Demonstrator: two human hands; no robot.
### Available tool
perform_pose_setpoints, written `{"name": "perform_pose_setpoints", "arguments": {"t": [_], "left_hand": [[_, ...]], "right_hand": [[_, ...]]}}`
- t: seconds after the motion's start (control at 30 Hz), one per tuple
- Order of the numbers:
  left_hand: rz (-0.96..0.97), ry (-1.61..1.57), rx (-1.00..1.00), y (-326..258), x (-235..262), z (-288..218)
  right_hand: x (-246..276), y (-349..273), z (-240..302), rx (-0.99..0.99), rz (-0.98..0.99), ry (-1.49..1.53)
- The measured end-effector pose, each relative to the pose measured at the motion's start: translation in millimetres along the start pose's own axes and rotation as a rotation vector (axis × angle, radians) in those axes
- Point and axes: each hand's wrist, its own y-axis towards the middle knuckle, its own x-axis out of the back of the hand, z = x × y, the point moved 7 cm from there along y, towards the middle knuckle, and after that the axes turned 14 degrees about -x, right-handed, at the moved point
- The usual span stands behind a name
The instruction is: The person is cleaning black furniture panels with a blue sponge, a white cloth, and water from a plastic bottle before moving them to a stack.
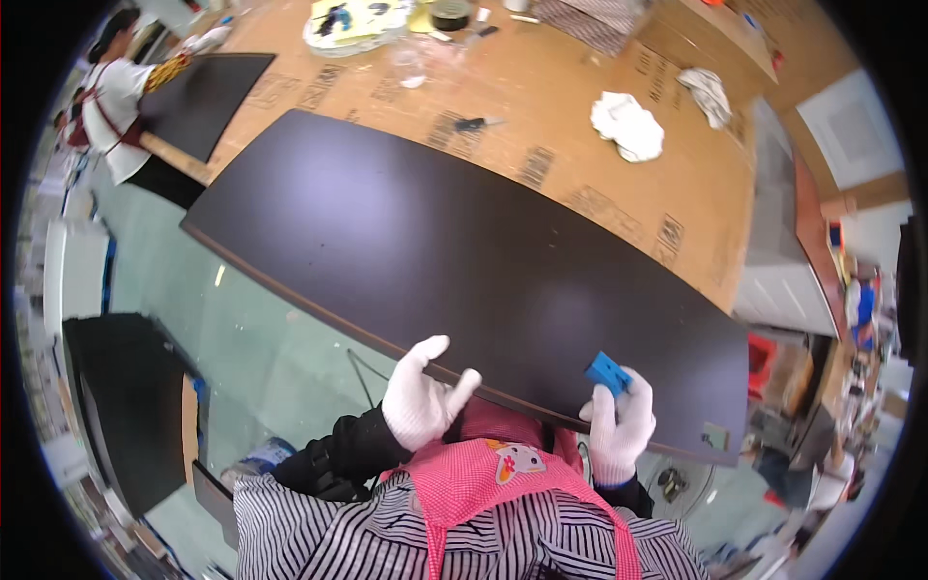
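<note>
A long dark brown panel [416, 242] lies aslant across the cardboard-covered table, its near edge toward me. My right hand [622, 425], in a white knitted glove, grips a small blue block-like tool [607, 373] between thumb and fingers, over the panel's near right part. What kind of tool it is, I cannot make out. My left hand [422, 394], gloved the same way, is at the panel's near edge with thumb and fingers spread and nothing in it. A small greenish square patch [715, 436] sits at the panel's right corner.
Beyond the panel, the cardboard [541, 106] bears a dark-handled pointed tool [476, 124], white crumpled cloths [628, 126] and a tape roll [450, 14]. A co-worker [121, 106] stands far left beside another dark panel [208, 101]. Dark boards [126, 416] stand at left.
</note>
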Motion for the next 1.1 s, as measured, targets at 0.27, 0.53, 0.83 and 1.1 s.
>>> {"name": "perform_pose_setpoints", "arguments": {"t": [0.27, 0.53, 0.83, 1.1], "left_hand": [[0.409, 0.460, 0.136, 112.1, 100.4, 50.5], [0.508, 0.692, -0.530, 43.3, -42.6, 34.2], [0.161, 0.826, -0.995, 78.6, -19.5, -68.0], [-0.191, 1.147, -1.101, 45.9, 14.6, -147.6]], "right_hand": [[-43.8, 25.4, -18.5, -0.264, 0.115, 0.391], [-162.1, 5.2, -10.9, -0.918, 0.801, 1.012], [-92.9, 350.9, 90.5, 0.627, -0.464, -0.317], [-121.0, 532.6, 28.9, 0.268, -0.299, -0.765]]}}
